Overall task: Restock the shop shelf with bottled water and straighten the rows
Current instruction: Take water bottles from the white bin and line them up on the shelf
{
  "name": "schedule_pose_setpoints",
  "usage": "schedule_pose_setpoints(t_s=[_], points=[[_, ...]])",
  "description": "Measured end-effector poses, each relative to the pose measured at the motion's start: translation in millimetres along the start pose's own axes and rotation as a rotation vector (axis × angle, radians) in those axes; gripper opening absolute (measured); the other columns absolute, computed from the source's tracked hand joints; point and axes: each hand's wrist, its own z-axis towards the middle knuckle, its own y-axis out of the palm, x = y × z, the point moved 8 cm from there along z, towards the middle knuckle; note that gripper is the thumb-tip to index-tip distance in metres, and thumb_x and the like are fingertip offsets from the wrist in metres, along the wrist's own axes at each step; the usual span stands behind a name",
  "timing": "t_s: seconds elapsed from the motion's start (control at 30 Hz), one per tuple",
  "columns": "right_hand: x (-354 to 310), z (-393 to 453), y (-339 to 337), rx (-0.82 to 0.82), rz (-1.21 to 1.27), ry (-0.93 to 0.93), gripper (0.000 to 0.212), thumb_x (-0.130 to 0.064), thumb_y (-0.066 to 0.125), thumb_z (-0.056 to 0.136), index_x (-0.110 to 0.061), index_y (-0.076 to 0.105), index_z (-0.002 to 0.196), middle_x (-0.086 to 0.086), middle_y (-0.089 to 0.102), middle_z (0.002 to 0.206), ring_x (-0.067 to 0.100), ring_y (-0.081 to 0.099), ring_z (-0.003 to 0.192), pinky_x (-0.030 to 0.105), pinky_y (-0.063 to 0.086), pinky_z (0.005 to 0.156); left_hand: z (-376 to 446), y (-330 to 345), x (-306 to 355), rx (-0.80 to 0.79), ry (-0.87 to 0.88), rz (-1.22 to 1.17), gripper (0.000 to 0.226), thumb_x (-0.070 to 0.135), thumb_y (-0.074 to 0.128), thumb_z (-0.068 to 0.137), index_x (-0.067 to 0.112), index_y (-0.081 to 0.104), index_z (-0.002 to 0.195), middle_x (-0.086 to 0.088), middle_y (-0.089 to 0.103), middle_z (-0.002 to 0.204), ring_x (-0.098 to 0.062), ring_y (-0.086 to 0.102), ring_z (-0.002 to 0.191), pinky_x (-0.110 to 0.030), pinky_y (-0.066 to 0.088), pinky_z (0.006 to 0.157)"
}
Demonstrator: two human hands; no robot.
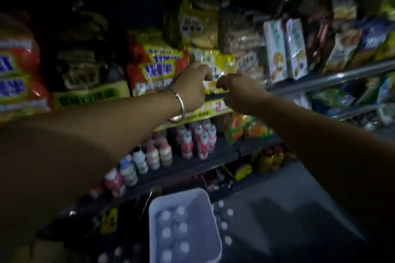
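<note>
Dim, blurred frame. Both arms are reaching up to the metal shop shelf (320, 80) stacked with snack packets. The left hand (192, 89), wearing a thin silver bangle (180, 104) on the wrist, is curling its fingers at a yellow plastic snack packet (215, 66) on the shelf edge; can't tell if it's actually gripping. The right hand (239, 92) is sitting just beside it, fingers curled, hold unclear too. The white-capped clear water bottles (173, 230) are standing low down in a pale rectangular plastic basket (205, 198) on the floor, well apart from both hands. Small red-and-white drink bottles (198, 141) are lining the dark shelf below the hands.
</note>
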Motion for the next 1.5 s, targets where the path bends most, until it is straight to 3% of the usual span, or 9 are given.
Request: schedule_pose_setpoints(t_s=[0.2, 0.3, 0.47, 0.57, 0.7, 0.9, 1.17, 1.37, 1.5], points=[[-1, -44, 209, -0.321, 0.062, -0.057, 0.039, -0.01, 0.055, 0.083, -0.011, 0.057, 0.122, 0.017, 0.055, 0.125, 0.036, 0.055, 0.112, 0.039, 0.047, 0.091, -78, 169, -77, -0.266, -0.127, -0.063, 0.029, 0.0, 0.054, 0.078, 0.004, 0.055, 0.106, -0.016, 0.048, 0.116, -0.033, 0.051, 0.105, -0.041, 0.044, 0.087], [-8, -68, 307, -0.443, 0.131, -0.085, 0.037, -0.013, 0.058, 0.082, -0.013, 0.059, 0.118, 0.016, 0.057, 0.124, 0.035, 0.056, 0.113, 0.038, 0.047, 0.091, -118, 246, -112, -0.367, -0.199, -0.11, 0.029, 0.001, 0.055, 0.079, 0.001, 0.055, 0.107, -0.018, 0.048, 0.116, -0.032, 0.052, 0.105, -0.037, 0.043, 0.089], [-20, -112, 450, -0.643, 0.199, -0.074, 0.049, -0.013, 0.051, 0.092, -0.01, 0.039, 0.139, 0.014, 0.044, 0.141, 0.028, 0.042, 0.129, 0.03, 0.032, 0.102, -189, 366, -179, -0.593, -0.329, -0.041, 0.038, 0.0, 0.057, 0.079, 0.005, 0.051, 0.116, -0.013, 0.045, 0.125, -0.03, 0.045, 0.117, -0.037, 0.038, 0.099], [-25, -129, 518, -0.71, 0.2, -0.025, 0.057, -0.015, 0.051, 0.092, -0.007, 0.028, 0.144, 0.017, 0.044, 0.139, 0.031, 0.043, 0.128, 0.035, 0.034, 0.102, -226, 415, -214, -0.703, -0.364, 0.059, 0.049, 0.008, 0.061, 0.079, 0.011, 0.044, 0.126, -0.009, 0.043, 0.131, -0.029, 0.045, 0.122, -0.038, 0.04, 0.099], [-25, -128, 578, -0.711, 0.316, 0.065, 0.066, -0.013, 0.06, 0.085, -0.009, 0.027, 0.143, 0.018, 0.051, 0.132, 0.035, 0.049, 0.12, 0.038, 0.042, 0.095, -250, 446, -243, -0.758, -0.391, 0.187, 0.042, 0.013, 0.061, 0.077, 0.016, 0.047, 0.117, -0.006, 0.05, 0.122, -0.029, 0.05, 0.114, -0.038, 0.041, 0.088], [-27, -111, 618, -0.724, 0.529, 0.09, 0.084, -0.016, 0.076, 0.077, -0.016, 0.028, 0.145, 0.014, 0.051, 0.136, 0.032, 0.046, 0.126, 0.036, 0.038, 0.099, -262, 470, -270, -0.764, -0.435, 0.229, 0.045, 0.02, 0.063, 0.077, 0.019, 0.047, 0.119, -0.004, 0.054, 0.121, -0.027, 0.051, 0.114, -0.039, 0.04, 0.094], [-35, -107, 618, -0.648, 0.589, 0.03, 0.072, -0.023, 0.081, 0.07, -0.02, 0.045, 0.132, 0.006, 0.06, 0.126, 0.024, 0.055, 0.117, 0.034, 0.043, 0.095, -261, 473, -278, -0.769, -0.444, 0.234, 0.033, 0.013, 0.055, 0.086, 0.01, 0.051, 0.118, -0.009, 0.058, 0.117, -0.026, 0.056, 0.108, -0.033, 0.045, 0.09], [-28, -107, 582, -0.584, 0.558, 0.049, 0.079, -0.026, 0.084, 0.065, -0.024, 0.046, 0.134, 0.004, 0.058, 0.129, 0.023, 0.052, 0.121, 0.034, 0.042, 0.1, -251, 452, -267, -0.74, -0.514, 0.087, 0.035, 0.006, 0.052, 0.086, 0.011, 0.052, 0.121, -0.01, 0.057, 0.122, -0.026, 0.054, 0.113, -0.032, 0.042, 0.095], [-22, -101, 525, -0.536, 0.506, 0.055, 0.072, -0.033, 0.084, 0.064, -0.021, 0.051, 0.127, 0.005, 0.062, 0.123, 0.024, 0.056, 0.114, 0.033, 0.044, 0.097, -235, 417, -245, -0.734, -0.483, -0.047, 0.039, 0.012, 0.058, 0.084, 0.012, 0.053, 0.122, -0.009, 0.059, 0.123, -0.025, 0.055, 0.112, -0.029, 0.044, 0.094]])
